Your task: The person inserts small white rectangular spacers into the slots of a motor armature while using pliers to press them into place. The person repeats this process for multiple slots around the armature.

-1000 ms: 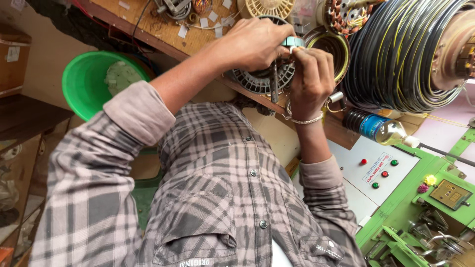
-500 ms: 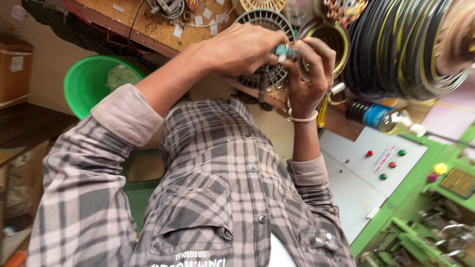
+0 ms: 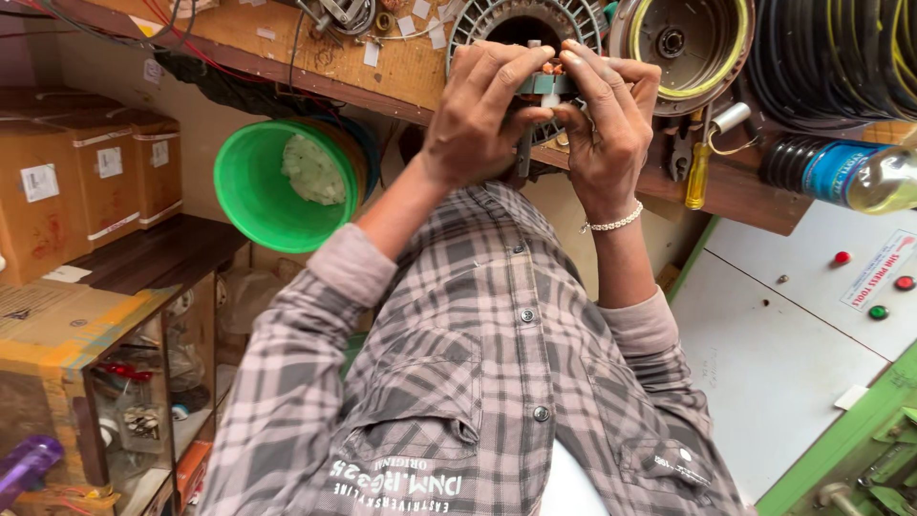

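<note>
A wooden workbench (image 3: 401, 67) runs across twelve o'clock, strewn with wires. At nine o'clock cardboard boxes (image 3: 86, 182) sit on a dark wooden shelf (image 3: 158, 258). A green bucket (image 3: 263, 191) shows at ten o'clock. A white panel (image 3: 793, 325) with coloured buttons fills four o'clock.

**Small wound part pinched over slotted stator**

A small grey-green part (image 3: 543, 84), topped with copper-coloured wire, is held level between the fingers (image 3: 506, 81) of the left hand (image 3: 478, 119) and those of the right hand (image 3: 607, 115). A thin dark shaft is seen hanging straight down from it, between the two palms. Directly behind it, a round, finely slotted metal stator (image 3: 478, 29) is seen on the wooden surface (image 3: 401, 67), largely hidden by the knuckles.
</note>
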